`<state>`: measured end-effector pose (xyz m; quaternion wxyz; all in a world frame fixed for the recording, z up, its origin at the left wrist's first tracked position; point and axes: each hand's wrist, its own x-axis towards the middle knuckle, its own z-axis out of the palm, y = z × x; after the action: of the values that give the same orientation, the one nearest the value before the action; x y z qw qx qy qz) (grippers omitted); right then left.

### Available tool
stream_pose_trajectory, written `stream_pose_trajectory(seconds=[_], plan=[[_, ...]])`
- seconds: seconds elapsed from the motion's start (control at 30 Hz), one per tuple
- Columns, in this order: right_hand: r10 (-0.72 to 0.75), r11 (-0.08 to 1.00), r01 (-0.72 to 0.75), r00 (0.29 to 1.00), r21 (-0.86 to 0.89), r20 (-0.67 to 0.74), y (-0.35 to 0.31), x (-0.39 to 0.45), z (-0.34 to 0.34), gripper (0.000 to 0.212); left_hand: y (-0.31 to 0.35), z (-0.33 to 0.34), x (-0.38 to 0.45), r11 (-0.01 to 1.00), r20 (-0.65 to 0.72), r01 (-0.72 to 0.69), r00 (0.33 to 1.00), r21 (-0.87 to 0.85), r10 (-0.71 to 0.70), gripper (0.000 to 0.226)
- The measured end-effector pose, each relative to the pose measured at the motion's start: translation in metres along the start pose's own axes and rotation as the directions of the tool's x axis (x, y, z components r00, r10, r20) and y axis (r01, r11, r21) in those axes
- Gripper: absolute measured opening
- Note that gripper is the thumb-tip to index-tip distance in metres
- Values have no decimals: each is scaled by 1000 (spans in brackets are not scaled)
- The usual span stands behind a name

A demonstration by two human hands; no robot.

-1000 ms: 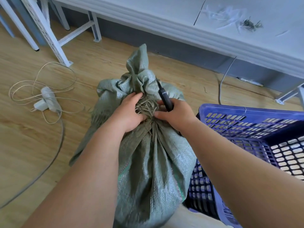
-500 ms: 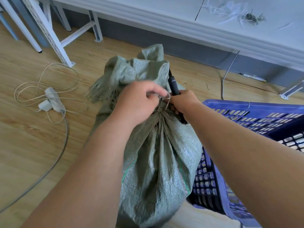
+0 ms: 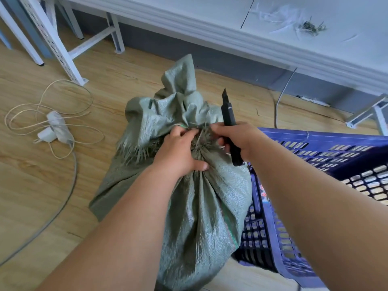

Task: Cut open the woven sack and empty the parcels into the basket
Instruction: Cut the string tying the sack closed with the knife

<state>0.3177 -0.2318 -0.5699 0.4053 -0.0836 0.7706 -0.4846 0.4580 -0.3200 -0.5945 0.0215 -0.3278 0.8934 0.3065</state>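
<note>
On the wooden floor [image 3: 31, 185], the grey-green woven sack [image 3: 201, 206] stands upright, its side touching the blue perforated basket [image 3: 315, 148] to its right. Its neck is gathered and bound with fibrous twine [image 3: 199, 139]; loose fabric rises above the binding. The left hand [image 3: 178, 154] is closed on the gathered neck, fingers at the twine. The right hand [image 3: 239, 139] grips a black utility knife [image 3: 230, 127], blade pointing up and away, clear of the sack. A white power strip [image 3: 55, 129] with coiled cable lies on the floor to the left. Beyond the sack runs a white worktop [image 3: 210, 13].
</note>
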Motion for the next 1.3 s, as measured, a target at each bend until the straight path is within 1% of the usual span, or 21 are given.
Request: stream_pose_trajectory(seconds=[0.07, 0.13, 0.17, 0.2, 0.27, 0.33, 0.4, 0.43, 0.5, 0.53, 0.57, 0.6, 0.67, 0.7, 0.83, 0.9, 0.93, 1.0, 1.07, 1.2, 1.3], plan=[[-138, 984, 114, 973, -136, -186, 6, -5, -1, 9, -3, 4, 2, 998, 22, 62, 998, -7, -62, 99], [-348, 890, 181, 862, -419, -367, 11, -10, 0, 9, -3, 6, 3, 993, 22, 111, 994, -24, -111, 98], [-424, 843, 205, 822, -497, -379, 11, -13, 1, 10, -2, 7, 3, 992, 10, 125, 992, -33, -125, 98], [-434, 829, 228, 838, -511, -330, 9, -17, 2, 10, 0, 6, 2, 990, -3, 133, 991, -38, -133, 98], [-317, 859, 225, 939, -459, -133, 7, -25, 8, 12, 3, 6, 2, 988, -18, 147, 989, -40, -148, 99], [-193, 809, 157, 981, -567, -3, 12, -27, 18, 22, 7, 2, 1, 987, 8, 156, 988, -33, -156, 101], [-190, 711, 118, 981, -693, -29, 22, -26, 27, 29, 11, -10, -3, 990, 110, 136, 984, 24, -138, 99], [-218, 701, 116, 974, -703, -56, 27, -25, 29, 28, 13, -21, -6, 991, 172, 111, 978, 70, -121, 93], [-254, 769, 140, 962, -624, -97, 33, -23, 25, 20, 23, -44, -17, 990, 214, 64, 973, 129, -91, 68], [-252, 832, 151, 960, -534, -121, 34, -22, 22, 14, 30, -56, -22, 989, 134, 47, 989, 139, -66, 52], [-234, 894, 156, 962, -421, -139, 34, -23, 19, 11, 37, -66, -26, 990, -24, 35, 999, 134, -32, 34], [-209, 941, 158, 967, -299, -145, 33, -25, 15, 11, 44, -73, -30, 993, -221, 11, 975, 116, 15, 20], [-161, 985, 151, 976, -79, -144, 30, -31, 9, 12, 62, -85, -36, 995, -540, -79, 836, 54, 96, 16], [-143, 989, 145, 980, 7, -136, 28, -34, 6, 11, 69, -88, -38, 987, -612, -158, 779, 23, 138, 14], [-117, 977, 134, 987, 168, -108, 18, -42, -4, 16, 78, -79, -34, 858, -540, -505, 699, 94, 470, 19], [-119, 972, 134, 989, 195, -87, 12, -42, -7, 21, 73, -72, -26, 806, -485, -590, 691, 51, 537, 24], [-122, 968, 134, 990, 211, -69, 9, -43, -9, 23, 70, -69, -23, 813, -432, -582, 729, 16, 531, 24], [-122, 961, 127, 992, 247, -34, 4, -42, -15, 19, 62, -60, -17, 888, -294, -457, 844, 42, 448, 23], [-108, 954, 97, 994, 284, 23, -1, -47, -20, 16, 52, -47, -11, 941, -232, -323, 912, 101, 338, 36], [27, 964, -49, 996, 261, 86, 0, -48, -23, 24, 45, -32, -1, 965, -277, -262, 929, -17, 247, 46], [63, 994, -71, 994, 85, 94, -2, -45, -26, 23, 43, -32, 0, 967, -354, -246, 912, -70, 206, 31]])
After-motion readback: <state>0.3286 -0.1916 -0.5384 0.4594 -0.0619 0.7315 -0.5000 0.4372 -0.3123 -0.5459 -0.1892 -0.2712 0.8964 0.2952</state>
